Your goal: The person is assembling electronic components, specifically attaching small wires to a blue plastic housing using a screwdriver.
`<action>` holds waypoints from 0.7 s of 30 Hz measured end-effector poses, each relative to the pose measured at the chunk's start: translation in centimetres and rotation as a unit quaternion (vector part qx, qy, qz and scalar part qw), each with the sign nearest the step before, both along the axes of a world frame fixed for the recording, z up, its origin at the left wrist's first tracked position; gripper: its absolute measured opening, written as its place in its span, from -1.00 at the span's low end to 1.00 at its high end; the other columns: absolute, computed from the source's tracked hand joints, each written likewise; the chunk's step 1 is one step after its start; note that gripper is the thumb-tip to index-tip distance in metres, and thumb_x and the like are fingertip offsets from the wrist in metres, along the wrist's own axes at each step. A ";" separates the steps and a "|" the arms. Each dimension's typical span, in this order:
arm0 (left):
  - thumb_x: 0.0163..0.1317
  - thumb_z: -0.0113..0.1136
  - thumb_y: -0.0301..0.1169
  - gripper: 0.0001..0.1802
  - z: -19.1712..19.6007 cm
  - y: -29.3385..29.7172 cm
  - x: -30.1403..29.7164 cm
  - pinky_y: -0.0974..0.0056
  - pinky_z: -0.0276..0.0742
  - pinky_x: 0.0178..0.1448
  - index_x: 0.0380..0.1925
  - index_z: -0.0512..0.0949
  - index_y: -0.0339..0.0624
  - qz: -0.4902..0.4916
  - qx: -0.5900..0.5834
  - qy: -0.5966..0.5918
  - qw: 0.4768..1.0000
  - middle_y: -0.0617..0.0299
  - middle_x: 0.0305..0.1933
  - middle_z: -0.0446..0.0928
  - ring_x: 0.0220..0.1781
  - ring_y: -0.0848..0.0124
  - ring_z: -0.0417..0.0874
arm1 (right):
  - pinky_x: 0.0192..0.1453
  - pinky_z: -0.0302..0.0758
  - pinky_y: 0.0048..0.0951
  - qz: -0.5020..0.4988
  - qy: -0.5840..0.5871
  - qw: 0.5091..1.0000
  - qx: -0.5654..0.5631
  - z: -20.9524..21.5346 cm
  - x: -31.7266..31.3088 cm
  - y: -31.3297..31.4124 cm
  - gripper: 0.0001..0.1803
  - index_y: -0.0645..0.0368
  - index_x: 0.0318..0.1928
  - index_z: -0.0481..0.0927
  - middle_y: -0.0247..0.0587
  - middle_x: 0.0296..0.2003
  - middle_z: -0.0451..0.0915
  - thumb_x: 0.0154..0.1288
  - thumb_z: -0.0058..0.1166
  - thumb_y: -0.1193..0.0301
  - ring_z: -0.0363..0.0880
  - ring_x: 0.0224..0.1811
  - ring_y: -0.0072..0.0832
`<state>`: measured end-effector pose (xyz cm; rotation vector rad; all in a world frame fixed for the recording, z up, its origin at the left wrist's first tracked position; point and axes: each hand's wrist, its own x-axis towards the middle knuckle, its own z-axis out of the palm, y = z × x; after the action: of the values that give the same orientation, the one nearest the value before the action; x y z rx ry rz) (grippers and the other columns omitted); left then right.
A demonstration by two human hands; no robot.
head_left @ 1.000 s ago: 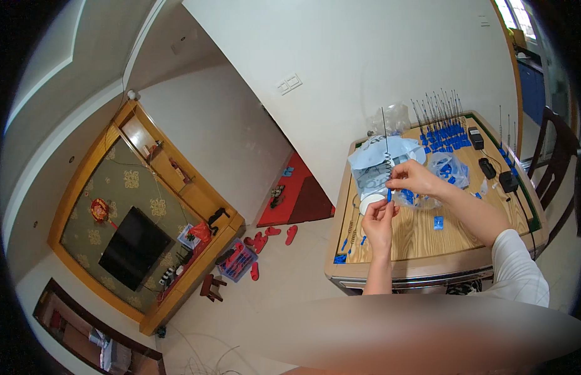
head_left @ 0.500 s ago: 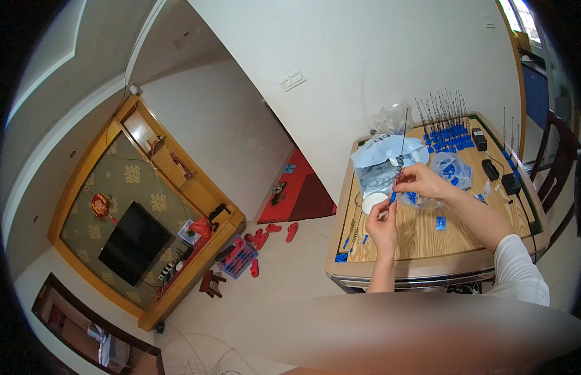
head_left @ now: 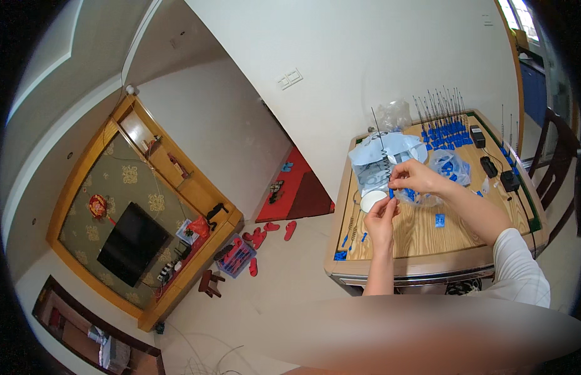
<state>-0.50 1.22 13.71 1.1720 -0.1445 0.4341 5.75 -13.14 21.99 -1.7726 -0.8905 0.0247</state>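
Black coiled wire (head_left: 385,161) with a blue lower end rises above a wood-grain table (head_left: 422,242), its thin tip leaning left. Thumb and forefinger of the right hand (head_left: 414,177) pinch it at the foot of the coil; just below, the fingertips of the left hand (head_left: 380,220) pinch the blue end. Behind the wire lies a pale blue bag (head_left: 400,145); near the left hand sits a white round object (head_left: 372,200). Similar blue-based wires (head_left: 447,134) stand clustered at the far edge.

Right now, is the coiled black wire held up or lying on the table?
The wire is held up: right hand at its lower coils, left hand at its blue end.
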 end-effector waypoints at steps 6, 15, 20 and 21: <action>0.14 0.22 -0.53 -0.85 -0.1 0.1 -0.1 0.45 0.56 -0.30 -0.29 0.56 -0.37 0.020 -0.002 -0.012 1.000 0.18 -0.38 0.59 -0.41 0.52 0.60 | -0.30 0.44 -0.56 0.009 0.013 1.000 0.001 -0.2 0.3 0.2 -0.79 0.30 -0.39 0.60 -0.28 -0.50 0.58 0.09 0.21 0.36 0.51 -0.41 -0.63; 0.13 0.23 -0.53 -0.85 -0.4 -0.1 0.2 0.47 0.54 -0.31 -0.30 0.55 -0.37 0.042 0.020 -0.028 0.999 0.20 -0.40 0.58 -0.43 0.54 0.58 | -0.31 0.43 -0.57 0.016 0.025 1.000 0.006 -0.3 0.1 0.2 -0.80 0.30 -0.40 0.60 -0.30 -0.52 0.58 0.10 0.19 0.38 0.50 -0.42 -0.65; 0.13 0.23 -0.53 -0.85 -0.4 -0.2 0.0 0.48 0.54 -0.31 -0.30 0.56 -0.37 0.046 0.024 -0.030 0.998 0.20 -0.40 0.58 -0.43 0.55 0.58 | -0.28 0.43 -0.56 0.011 0.012 1.000 -0.011 -0.5 0.3 0.0 -0.81 0.29 -0.40 0.60 -0.31 -0.50 0.58 0.10 0.19 0.38 0.49 -0.40 -0.66; 0.13 0.24 -0.53 -0.85 -0.4 -0.2 0.0 0.48 0.54 -0.30 -0.30 0.56 -0.37 0.047 0.025 -0.031 0.998 0.20 -0.40 0.58 -0.43 0.55 0.58 | -0.28 0.43 -0.56 0.012 0.012 1.000 -0.011 -0.5 0.3 0.0 -0.81 0.29 -0.40 0.60 -0.31 -0.50 0.58 0.10 0.19 0.38 0.49 -0.40 -0.66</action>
<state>-0.49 1.05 13.31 1.2190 -0.1557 0.5517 6.01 -13.16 21.52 -1.7786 -0.8960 0.0712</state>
